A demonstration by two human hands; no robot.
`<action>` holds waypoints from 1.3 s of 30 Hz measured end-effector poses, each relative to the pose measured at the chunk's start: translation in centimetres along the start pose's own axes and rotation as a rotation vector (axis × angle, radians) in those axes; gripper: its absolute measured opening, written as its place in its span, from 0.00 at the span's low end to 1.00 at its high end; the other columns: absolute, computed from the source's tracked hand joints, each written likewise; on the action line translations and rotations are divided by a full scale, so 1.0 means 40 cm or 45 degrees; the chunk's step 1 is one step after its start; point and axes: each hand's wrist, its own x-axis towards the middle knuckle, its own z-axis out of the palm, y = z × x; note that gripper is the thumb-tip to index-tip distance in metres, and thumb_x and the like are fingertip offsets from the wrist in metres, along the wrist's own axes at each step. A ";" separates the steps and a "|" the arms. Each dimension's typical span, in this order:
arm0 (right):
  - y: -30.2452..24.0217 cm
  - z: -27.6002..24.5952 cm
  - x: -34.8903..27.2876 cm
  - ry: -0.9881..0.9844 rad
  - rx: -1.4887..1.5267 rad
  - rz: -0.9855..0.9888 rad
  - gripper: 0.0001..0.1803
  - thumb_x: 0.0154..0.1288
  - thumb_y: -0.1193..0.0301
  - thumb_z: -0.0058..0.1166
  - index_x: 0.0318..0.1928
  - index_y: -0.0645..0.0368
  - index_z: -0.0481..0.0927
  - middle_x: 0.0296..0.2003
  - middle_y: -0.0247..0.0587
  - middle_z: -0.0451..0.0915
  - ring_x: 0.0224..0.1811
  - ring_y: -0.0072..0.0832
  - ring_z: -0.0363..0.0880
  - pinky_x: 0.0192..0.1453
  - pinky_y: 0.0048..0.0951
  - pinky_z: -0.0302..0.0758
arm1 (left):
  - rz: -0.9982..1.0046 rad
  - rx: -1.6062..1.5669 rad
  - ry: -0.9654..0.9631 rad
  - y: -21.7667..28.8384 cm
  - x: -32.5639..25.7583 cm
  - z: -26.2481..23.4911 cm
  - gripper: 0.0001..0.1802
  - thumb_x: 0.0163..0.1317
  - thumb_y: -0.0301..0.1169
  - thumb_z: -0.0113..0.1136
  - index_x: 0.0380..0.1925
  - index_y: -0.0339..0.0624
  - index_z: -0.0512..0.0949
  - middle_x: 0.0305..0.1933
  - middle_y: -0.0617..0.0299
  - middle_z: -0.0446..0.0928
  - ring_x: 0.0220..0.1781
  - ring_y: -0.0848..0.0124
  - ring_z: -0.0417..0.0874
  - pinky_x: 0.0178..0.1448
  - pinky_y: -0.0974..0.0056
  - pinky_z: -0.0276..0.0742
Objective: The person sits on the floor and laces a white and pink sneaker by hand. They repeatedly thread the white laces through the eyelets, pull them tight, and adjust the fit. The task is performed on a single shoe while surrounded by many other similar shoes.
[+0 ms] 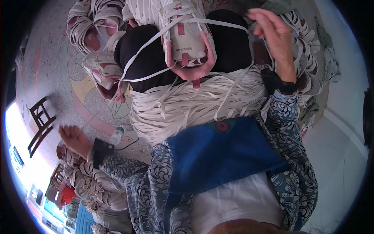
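Far left, a small dark wooden stool [41, 124] stands on the patterned floor [50, 62]. Just right of it the left hand [72, 136] is flung out wide and low, blurred; it seems drawn up with the fingers half curled, and a lace [95, 117] may run from it up toward the lap, but I cannot tell whether it pinches that lace. A small plastic bottle [117, 134] lies on the floor by that wrist. More shoes [99, 68] are piled behind.

In the middle, a white and pink shoe [187, 35] rests sole-down on the dark-clad knees, with flat white laces crossing over it. Below it a thick bundle of laces [194, 103] lies across the lap, against a blue cloth [222, 152].

To the right, the right hand [272, 33] is raised beside the shoe, fingers loosely bent and apart, gripping nothing I can make out.

To thread well here, I would judge she should draw the lace taut and flat, unkinked, while the other hand steadies the shoe.
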 end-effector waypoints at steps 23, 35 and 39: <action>-0.208 0.075 0.097 -0.031 -1.083 -1.557 0.13 0.50 0.74 0.57 0.39 0.55 0.83 0.38 0.32 0.82 0.37 0.29 0.81 0.36 0.29 0.77 | 0.546 1.639 -0.495 -0.370 0.281 0.757 0.08 0.62 0.32 0.60 0.35 0.37 0.79 0.26 0.56 0.79 0.26 0.67 0.81 0.32 0.64 0.75; 0.015 -0.035 0.012 -0.166 -0.938 -0.772 0.12 0.54 0.82 0.57 0.42 0.63 0.81 0.34 0.41 0.78 0.38 0.35 0.81 0.44 0.32 0.77 | 0.531 1.849 -0.591 -0.363 0.279 0.635 0.10 0.57 0.28 0.65 0.40 0.41 0.82 0.35 0.60 0.82 0.39 0.71 0.83 0.44 0.67 0.76; -0.062 -0.071 -0.033 -0.518 -0.505 -0.434 0.10 0.58 0.83 0.54 0.41 0.62 0.81 0.41 0.38 0.78 0.35 0.24 0.78 0.36 0.24 0.73 | 0.261 1.520 -0.062 -0.351 0.240 0.654 0.12 0.58 0.30 0.63 0.42 0.40 0.82 0.38 0.64 0.80 0.40 0.75 0.78 0.44 0.71 0.71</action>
